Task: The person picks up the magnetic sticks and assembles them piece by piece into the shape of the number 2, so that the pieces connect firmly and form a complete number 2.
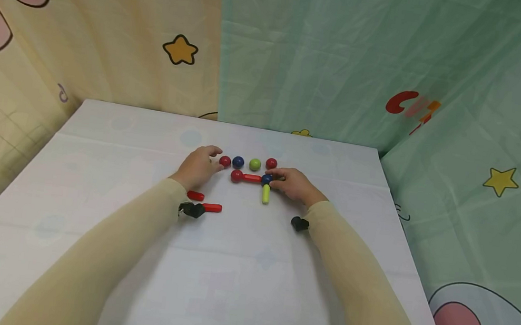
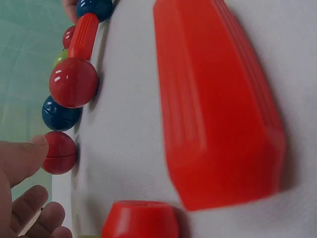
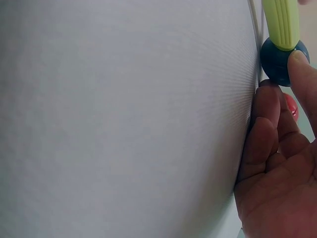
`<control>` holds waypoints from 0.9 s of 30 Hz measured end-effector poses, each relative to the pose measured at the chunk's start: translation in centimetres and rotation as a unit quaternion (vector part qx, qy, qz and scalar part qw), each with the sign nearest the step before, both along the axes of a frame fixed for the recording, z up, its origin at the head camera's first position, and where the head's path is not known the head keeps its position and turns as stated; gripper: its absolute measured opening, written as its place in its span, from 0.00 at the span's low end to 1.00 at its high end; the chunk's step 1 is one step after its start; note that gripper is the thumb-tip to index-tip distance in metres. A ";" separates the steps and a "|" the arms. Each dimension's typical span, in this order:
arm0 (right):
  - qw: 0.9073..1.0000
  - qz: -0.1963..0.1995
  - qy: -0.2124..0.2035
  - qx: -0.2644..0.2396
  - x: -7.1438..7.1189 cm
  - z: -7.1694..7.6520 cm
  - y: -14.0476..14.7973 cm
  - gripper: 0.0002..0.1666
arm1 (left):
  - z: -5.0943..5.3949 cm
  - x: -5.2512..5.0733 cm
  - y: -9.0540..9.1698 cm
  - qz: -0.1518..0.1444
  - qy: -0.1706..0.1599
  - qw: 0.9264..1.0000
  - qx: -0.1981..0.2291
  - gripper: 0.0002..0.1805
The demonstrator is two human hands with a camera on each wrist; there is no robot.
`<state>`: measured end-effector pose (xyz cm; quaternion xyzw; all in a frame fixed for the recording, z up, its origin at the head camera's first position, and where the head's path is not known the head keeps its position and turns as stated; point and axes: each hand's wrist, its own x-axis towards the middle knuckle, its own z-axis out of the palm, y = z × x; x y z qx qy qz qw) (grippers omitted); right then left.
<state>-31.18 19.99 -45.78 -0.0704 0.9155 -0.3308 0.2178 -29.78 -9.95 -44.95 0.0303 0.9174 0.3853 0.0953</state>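
Note:
Red and yellow-green rods meet at a blue ball [image 1: 266, 179], with a red ball [image 1: 236, 176] on the red rod's [image 1: 252, 178] left end. The yellow-green rod [image 1: 265, 194] points toward the person. My right hand [image 1: 293, 184] pinches the blue ball, the thumb on it in the right wrist view. My left hand [image 1: 197, 167] is beside a loose red ball [image 1: 224, 161]; its thumb touches or overlaps that ball [image 2: 60, 152] in the left wrist view, the other fingers loosely bent.
Behind the joined pieces lie a blue ball [image 1: 238, 162], a green ball [image 1: 255, 164] and another red ball [image 1: 271, 163]. Two red rods [image 1: 212, 208] [image 1: 196, 196] lie near the left wrist on the white table [image 1: 228, 286]. Patterned curtains [image 1: 300, 55] hang behind.

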 end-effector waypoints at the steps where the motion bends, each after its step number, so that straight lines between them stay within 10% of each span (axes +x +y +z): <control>1: 1.000 0.000 0.001 0.000 0.0 0.0 0.0 0.25 | -0.1 -0.1 0.0 -0.001 -0.004 1.000 -0.002 0.30; 27: 1.000 -0.005 0.020 -0.002 -0.2 0.1 0.6 0.25 | -1.0 -2.0 0.7 -0.039 -0.002 0.998 -0.057 0.29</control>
